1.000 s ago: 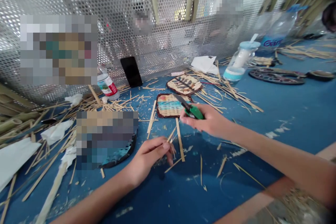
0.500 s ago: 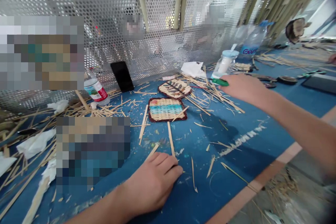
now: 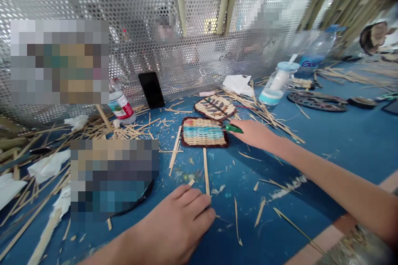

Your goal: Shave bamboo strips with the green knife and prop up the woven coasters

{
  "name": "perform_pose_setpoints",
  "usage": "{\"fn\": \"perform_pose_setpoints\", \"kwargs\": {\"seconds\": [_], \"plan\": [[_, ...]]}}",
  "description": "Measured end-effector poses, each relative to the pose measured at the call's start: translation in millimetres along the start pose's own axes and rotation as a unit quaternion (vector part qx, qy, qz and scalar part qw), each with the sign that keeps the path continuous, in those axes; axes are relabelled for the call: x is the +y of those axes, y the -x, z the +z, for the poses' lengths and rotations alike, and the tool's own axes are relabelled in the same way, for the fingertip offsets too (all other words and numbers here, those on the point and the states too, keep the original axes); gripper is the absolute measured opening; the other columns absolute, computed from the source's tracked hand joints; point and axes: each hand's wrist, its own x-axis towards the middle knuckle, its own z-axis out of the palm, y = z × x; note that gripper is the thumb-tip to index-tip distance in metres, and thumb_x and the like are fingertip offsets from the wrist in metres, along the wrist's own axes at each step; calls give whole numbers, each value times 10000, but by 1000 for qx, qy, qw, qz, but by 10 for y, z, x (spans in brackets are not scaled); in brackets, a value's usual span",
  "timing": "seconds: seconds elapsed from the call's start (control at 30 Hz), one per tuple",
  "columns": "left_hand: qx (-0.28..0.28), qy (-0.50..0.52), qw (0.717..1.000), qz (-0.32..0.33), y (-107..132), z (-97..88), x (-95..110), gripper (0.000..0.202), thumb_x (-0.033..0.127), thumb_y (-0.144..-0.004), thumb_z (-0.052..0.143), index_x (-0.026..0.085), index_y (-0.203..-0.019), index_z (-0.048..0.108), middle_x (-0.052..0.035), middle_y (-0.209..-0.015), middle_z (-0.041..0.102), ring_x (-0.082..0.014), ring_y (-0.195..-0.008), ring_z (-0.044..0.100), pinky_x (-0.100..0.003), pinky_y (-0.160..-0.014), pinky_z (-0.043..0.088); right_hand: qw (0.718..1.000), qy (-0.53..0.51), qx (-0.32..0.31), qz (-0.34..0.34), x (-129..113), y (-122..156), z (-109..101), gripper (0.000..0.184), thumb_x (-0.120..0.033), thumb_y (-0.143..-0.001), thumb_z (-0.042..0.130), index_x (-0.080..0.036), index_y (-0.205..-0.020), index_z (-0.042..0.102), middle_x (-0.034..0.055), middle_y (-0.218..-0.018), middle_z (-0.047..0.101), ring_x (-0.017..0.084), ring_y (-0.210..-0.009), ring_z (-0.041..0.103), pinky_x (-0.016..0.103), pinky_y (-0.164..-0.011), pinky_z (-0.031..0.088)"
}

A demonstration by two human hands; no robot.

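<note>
A small square woven fan [image 3: 202, 137] lies flat on the blue table, banded pale, red and blue inside a dark border. Its thin strip handle [image 3: 205, 169] runs down to my left hand [image 3: 189, 219], whose curled fingers rest on the tabletop around its lower end. A bamboo sliver [image 3: 191, 182] pokes out beside those fingers. At the fan's right edge, my right hand [image 3: 253, 132] grips a green-handled tool [image 3: 234, 128] with its tip over the weave; the tip is too small to identify. Touching the fan from behind is a rounder woven piece [image 3: 215, 107] with a leaf-like pattern.
Bamboo strips [image 3: 130, 130] litter the table. A labelled bottle [image 3: 122, 107], a phone [image 3: 151, 90], a lidded jar [image 3: 278, 83] and a large water bottle [image 3: 317, 54] stand along the perforated metal screen [image 3: 124, 37]. A dark palette [image 3: 317, 101] lies at right; blurred patches cover the left.
My right hand has come left and nearer with the green-handled tool, from beside the jar to the fan's edge. A loose strip across the fan no longer shows. The view has shifted slightly.
</note>
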Motion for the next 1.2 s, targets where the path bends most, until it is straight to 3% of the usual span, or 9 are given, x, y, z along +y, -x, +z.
{"fn": "perform_pose_setpoints", "kwargs": {"seconds": [0.1, 0.2, 0.33, 0.43, 0.6, 0.87, 1.0, 1.2], "plan": [[-13, -70, 997, -37, -27, -223, -221, 243, 144, -879, 445, 174, -1061, 601, -81, -1090, 650, -247, -963, 575, -401, -899, 367, 998, 2, 33, 47, 104, -11, -55, 408, -446, -941, 412, -186, -1204, 584, 108, -857, 699, 242, -701, 630, 310, -552, 372], [-41, -146, 983, -103, -265, -371, -676, 254, 131, -889, 416, 163, -1006, 639, -100, -981, 655, -263, -896, 580, -400, -801, 392, 993, 1, 60, 98, 157, -39, -107, 394, -467, -934, 411, -184, -1134, 600, 100, -795, 686, 231, -642, 607, 301, -533, 338], [-29, -167, 975, -146, -807, -333, -1334, 268, 238, -955, 414, 125, -1073, 627, -144, -1058, 619, -274, -956, 569, -405, -813, 426, 991, 26, 35, 127, 239, -59, -109, 337, -429, -923, 427, -180, -1074, 597, 114, -840, 691, 240, -678, 611, 299, -556, 335], [-32, -173, 975, -138, -1147, -255, -1632, 241, 264, -947, 490, 132, -1111, 607, -117, -1107, 610, -246, -1020, 569, -400, -854, 456, 990, 30, 18, 135, 336, -74, -80, 317, -421, -917, 431, -177, -1028, 599, 124, -866, 691, 253, -718, 619, 307, -576, 349], [-62, -188, 974, -107, -1312, -213, -1775, 202, 314, -933, 555, 136, -1006, 618, -49, -989, 636, -188, -931, 612, -395, -840, 507, 990, 8, 23, 138, 482, -119, -46, 313, -430, -910, 425, -177, -957, 602, 116, -844, 683, 237, -698, 614, 310, -555, 346], [-49, -194, 973, -112, -1220, -143, -1779, 223, 251, -971, 428, 120, -959, 608, -91, -962, 639, -205, -948, 600, -347, -862, 452, 988, -13, 5, 153, 575, -158, -8, 305, -434, -891, 438, -182, -933, 605, 118, -878, 685, 247, -734, 622, 310, -562, 367], [-23, -199, 963, -180, -1155, -388, -1848, 268, 310, -970, 383, 160, -1020, 600, -89, -1005, 665, -221, -951, 624, -314, -832, 444, 983, -19, 11, 183, 600, -148, -69, 302, -424, -876, 462, -191, -991, 616, 112, -890, 687, 257, -755, 629, 308, -584, 387], [-20, -261, 897, -356, -900, -794, -2146, 300, 285, -918, 402, 117, -1020, 629, -168, -889, 693, -342, -834, 670, -419, -734, 471, 964, -18, 32, 263, 848, -172, -160, 309, -412, -865, 467, -186, -1008, 621, 139, -957, 683, 293, -817, 629, 326, -595, 394]]}}
